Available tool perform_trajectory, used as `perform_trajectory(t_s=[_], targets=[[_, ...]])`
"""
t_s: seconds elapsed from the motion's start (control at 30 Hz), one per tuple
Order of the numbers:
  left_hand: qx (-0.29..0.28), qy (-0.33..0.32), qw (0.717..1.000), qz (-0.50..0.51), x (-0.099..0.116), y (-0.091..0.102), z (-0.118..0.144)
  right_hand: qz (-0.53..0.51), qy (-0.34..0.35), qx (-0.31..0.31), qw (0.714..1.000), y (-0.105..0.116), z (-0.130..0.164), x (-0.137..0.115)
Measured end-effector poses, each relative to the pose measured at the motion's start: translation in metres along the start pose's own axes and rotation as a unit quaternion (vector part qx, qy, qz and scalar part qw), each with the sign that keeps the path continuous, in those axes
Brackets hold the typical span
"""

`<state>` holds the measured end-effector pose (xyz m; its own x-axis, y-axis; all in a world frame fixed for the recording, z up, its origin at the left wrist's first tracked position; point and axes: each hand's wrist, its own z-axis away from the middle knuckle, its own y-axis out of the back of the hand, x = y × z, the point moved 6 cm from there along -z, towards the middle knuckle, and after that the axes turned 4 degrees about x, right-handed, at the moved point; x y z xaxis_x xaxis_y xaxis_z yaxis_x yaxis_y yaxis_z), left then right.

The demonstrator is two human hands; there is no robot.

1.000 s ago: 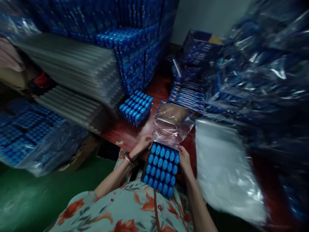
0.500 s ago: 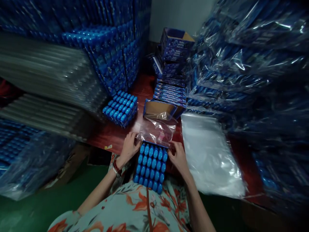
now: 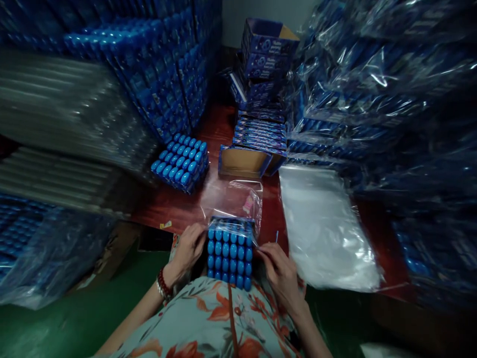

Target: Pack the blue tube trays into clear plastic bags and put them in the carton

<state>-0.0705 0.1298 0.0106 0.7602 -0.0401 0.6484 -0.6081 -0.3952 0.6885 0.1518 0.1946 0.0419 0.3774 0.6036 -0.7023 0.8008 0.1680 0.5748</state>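
Observation:
A display box packed with rows of glossy blue egg-shaped capsules rests against my body at the table's front edge. A clear plastic bag lies on the table with its mouth drawn over the box's far end. My left hand, with beads at the wrist, is closed at the box's left side, its fingertips pinching the bag's edge. On the right, my right hand pinches the other edge of the bag between thumb and fingers, a little apart from the box. Something small and pink shows through the film.
Another block of blue capsules stands at the left. An open cardboard box and flat printed boxes lie ahead. A pile of clear bags is at my right. Tall wrapped stacks and clear plastic trays flank the table.
Both hands have moved down toward my body, pulling the bag's mouth over the box's far rows. The right hand has shifted slightly outward. The view has tilted a little.

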Motion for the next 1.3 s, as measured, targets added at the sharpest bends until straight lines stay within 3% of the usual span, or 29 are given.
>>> perform_trajectory(t_s=[0.13,0.27,0.37,0.53,0.63,0.7,0.8,0.9,1.0,1.17,1.3], targets=[[0.034,0.007,0.999,0.0,0.0,0.006,-0.007,0.007,0.029,0.03,0.999,0.0,-0.005,-0.005],[-0.021,-0.076,0.995,-0.058,0.002,0.01,-0.005,0.002,0.13,-0.069,0.989,-0.004,-0.009,-0.011],[-0.039,-0.137,0.984,-0.103,0.003,0.014,0.009,0.001,0.145,-0.1,0.984,0.001,-0.004,-0.008],[-0.002,-0.098,0.99,-0.101,0.005,0.016,0.018,-0.024,0.073,-0.03,0.997,0.011,-0.005,0.003],[0.036,-0.069,0.994,-0.076,0.008,0.019,0.007,-0.009,0.13,-0.041,0.991,0.005,-0.015,-0.011],[0.012,-0.081,0.993,-0.084,0.01,0.019,-0.001,0.043,0.203,-0.086,0.974,-0.003,-0.018,-0.027],[-0.078,-0.095,0.984,-0.127,0.006,0.013,-0.002,0.111,0.258,-0.16,0.946,-0.012,-0.015,-0.036],[-0.116,-0.101,0.979,-0.131,0.001,0.009,0.016,0.123,0.234,-0.19,0.945,-0.011,-0.004,-0.028],[-0.136,-0.126,0.977,-0.108,0.003,0.002,0.05,0.111,0.19,-0.192,0.956,-0.006,0.015,-0.015],[-0.213,-0.109,0.966,-0.101,-0.001,-0.01,0.108,0.099,0.156,-0.194,0.963,-0.004,0.056,-0.012],[-0.244,-0.119,0.954,-0.127,-0.009,-0.022,0.125,0.075,0.113,-0.221,0.966,-0.01,0.086,-0.003]])
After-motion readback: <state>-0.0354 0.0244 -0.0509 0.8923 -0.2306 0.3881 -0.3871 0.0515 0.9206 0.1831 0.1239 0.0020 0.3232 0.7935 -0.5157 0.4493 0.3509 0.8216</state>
